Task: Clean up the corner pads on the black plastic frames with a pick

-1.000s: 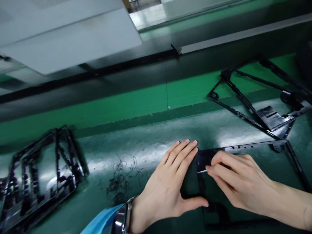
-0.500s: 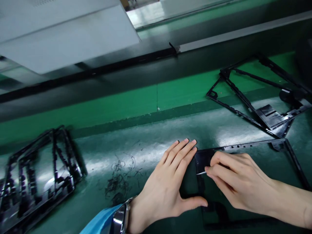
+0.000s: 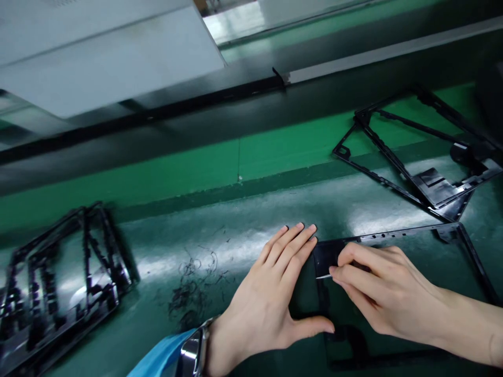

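Looking down on a broad green worktop (image 3: 149, 324), glossy and streaked with light. At upper left, can make out a large white panel (image 3: 129, 63). At the near right, see a black rectangular frame (image 3: 477, 263) lying flat. Beyond it, note at least 2 crossed black frames (image 3: 436, 186); at far left, several stacked black frames (image 3: 86, 246). Beside the first frame's left edge, see the left hand (image 3: 271, 293), laid flat with 4 fingers near together and the thumb spread apart towards the frame. At that frame's upper left corner, see the right hand (image 3: 387, 290), with thumb and fingertips pinched together; cannot tell about anything held between them. Left of the left hand, find scattered thin black strands (image 3: 192, 301); around the left wrist, a blue sleeve (image 3: 165, 353) and a watch (image 3: 192, 345). At the right fingertips, see a small dark corner plate (image 3: 324, 257) with a thin bright line (image 3: 323, 276) along the lower edge.
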The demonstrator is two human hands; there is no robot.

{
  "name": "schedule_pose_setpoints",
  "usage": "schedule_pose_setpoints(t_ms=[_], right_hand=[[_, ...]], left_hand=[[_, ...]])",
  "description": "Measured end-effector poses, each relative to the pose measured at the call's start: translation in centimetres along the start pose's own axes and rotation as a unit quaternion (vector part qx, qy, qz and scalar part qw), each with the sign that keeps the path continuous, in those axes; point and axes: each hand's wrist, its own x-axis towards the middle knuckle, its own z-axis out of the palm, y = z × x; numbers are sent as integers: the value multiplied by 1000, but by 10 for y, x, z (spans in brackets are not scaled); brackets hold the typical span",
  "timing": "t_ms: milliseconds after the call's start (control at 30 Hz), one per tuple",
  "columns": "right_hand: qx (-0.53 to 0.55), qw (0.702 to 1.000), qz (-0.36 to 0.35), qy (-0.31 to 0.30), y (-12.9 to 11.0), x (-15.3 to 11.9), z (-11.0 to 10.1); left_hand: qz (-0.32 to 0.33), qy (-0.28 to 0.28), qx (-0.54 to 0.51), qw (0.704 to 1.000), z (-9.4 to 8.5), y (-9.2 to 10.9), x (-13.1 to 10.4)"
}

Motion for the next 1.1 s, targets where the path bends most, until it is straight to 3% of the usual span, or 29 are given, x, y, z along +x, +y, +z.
schedule_pose_setpoints(t_ms=[1100], right_hand=[[8, 1000, -1, -11, 0, 0, -2]], left_hand=[[0, 0, 6, 1000, 1, 0, 1]])
